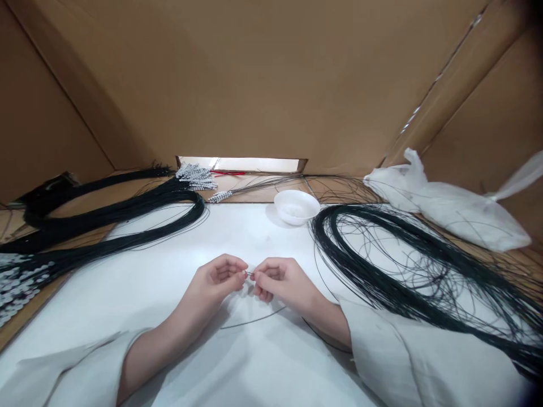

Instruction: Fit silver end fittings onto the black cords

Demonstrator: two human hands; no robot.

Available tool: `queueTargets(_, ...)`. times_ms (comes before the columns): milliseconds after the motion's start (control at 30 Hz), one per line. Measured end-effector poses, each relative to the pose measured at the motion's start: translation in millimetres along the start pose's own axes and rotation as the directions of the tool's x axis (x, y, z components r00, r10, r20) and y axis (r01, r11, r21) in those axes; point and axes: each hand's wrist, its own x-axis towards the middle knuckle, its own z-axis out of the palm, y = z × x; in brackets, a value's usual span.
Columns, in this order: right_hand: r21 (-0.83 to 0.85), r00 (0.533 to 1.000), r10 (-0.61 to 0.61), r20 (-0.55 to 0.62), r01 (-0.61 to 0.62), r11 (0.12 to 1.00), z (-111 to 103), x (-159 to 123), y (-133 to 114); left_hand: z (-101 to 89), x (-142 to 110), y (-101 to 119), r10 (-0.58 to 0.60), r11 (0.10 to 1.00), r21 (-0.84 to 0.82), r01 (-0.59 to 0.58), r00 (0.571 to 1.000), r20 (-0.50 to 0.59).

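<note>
My left hand (219, 278) and my right hand (282, 278) meet fingertip to fingertip over the white tabletop (182, 362), a small gap between them. Thumb and index finger of the left are pinched on a tiny white piece that looks like a bead, mostly hidden by the fingertips. The right hand pinches a thin black cord (254, 323), whose end spans the gap. Its loose length curves over the table below both hands and passes under the right forearm.
Bundles of black cord with white beaded ends (195, 176) lie at left. A looped cord bundle (382, 282) lies at right. A white bowl (296, 207) stands at the back, a white plastic bag (475, 215) at far right. Cardboard walls (271, 79) surround the table.
</note>
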Motion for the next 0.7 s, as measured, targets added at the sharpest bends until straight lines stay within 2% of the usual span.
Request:
queueTargets(200, -0.049, 0.998, 0.022, -0.057, -0.025, 0.999, 3.0, -2.5, -4.5, 1.8, 2.6, 0.2, -0.049, 0.998, 0.025, 0.049, 0.999, 0.015)
queueTargets(467, -0.078, 0.998, -0.002, -0.064, -0.003, 0.997, 2.9, -2.2, -0.9, 2.6, 1.3, 0.4, -0.062, 0.998, -0.008, 0.062, 0.997, 0.046)
queueTargets(700, -0.076, 0.995, 0.039, -0.097, -0.046, 0.996, 4.9, -3.3, -6.0, 3.1, 2.2, 3.3, -0.053, 0.994, 0.098, 0.054, 0.999, -0.010)
